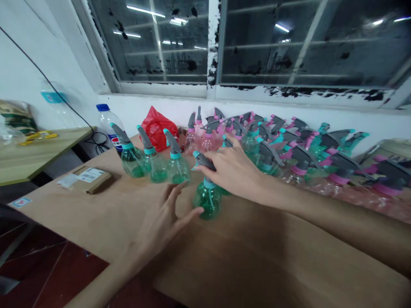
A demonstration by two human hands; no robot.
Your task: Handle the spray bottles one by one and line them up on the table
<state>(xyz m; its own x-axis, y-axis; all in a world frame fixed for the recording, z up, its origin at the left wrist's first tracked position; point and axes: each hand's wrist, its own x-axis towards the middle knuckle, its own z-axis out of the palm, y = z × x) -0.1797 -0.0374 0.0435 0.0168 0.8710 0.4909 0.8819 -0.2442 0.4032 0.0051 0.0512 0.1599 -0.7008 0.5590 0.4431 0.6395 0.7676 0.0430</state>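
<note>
A green spray bottle [208, 201] with a grey and turquoise head stands upright on the brown table. Around its spray head, my right hand [239, 164] is closed, reaching in from the right. My left hand [163, 218] is open on the bottle's left, its thumb tip at the lower side; whether it touches cannot be made out. Left of them stand three more green spray bottles [178, 170] in a slanting row. Behind my right hand, another green bottle is mostly hidden.
Many pink and green spray bottles [300, 160] crowd the table's back and right. A red plastic bag [157, 128], a Pepsi bottle [111, 122] and a small cardboard box [88, 179] are at the left. A window [154, 42] is above; a side table [48, 149] stands far left.
</note>
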